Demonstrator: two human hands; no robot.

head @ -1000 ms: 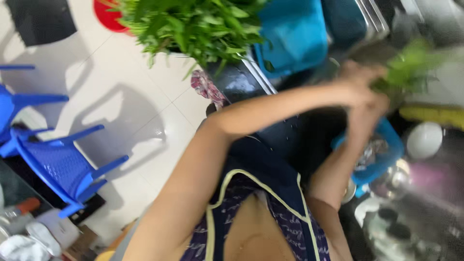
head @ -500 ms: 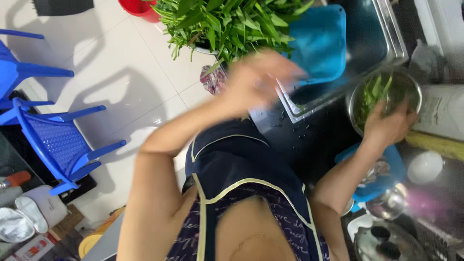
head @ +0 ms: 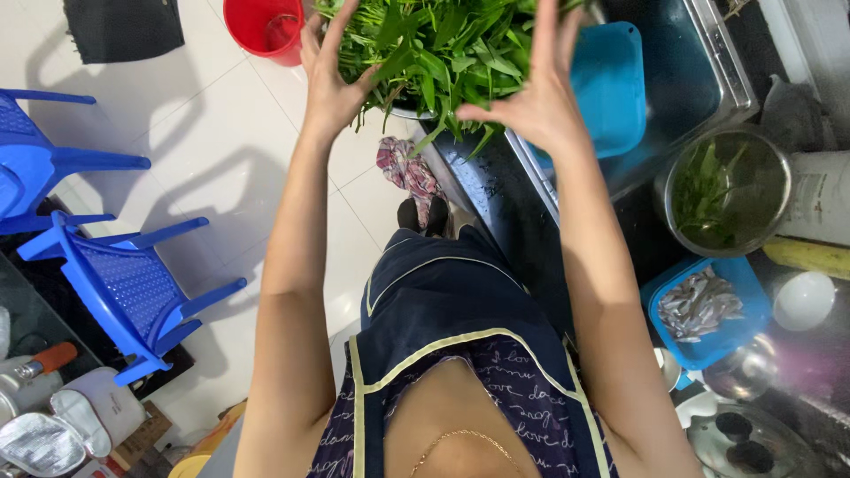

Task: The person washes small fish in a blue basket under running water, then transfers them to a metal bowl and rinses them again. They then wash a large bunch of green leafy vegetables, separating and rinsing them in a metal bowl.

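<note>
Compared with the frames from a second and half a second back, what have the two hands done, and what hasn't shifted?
Both hands have come together on the pile of leafy greens. The right hand, half a second ago down at the metal bowl, has left it and now presses the pile's right side; the left hand cups the left side. The metal bowl, the blue tub of small fish and the blue chairs look unmoved.

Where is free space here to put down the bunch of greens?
Bare white floor tiles lie between the blue chairs and red bucket. The sink shows bare metal beside the blue board. The counter around the fish tray is crowded.
</note>
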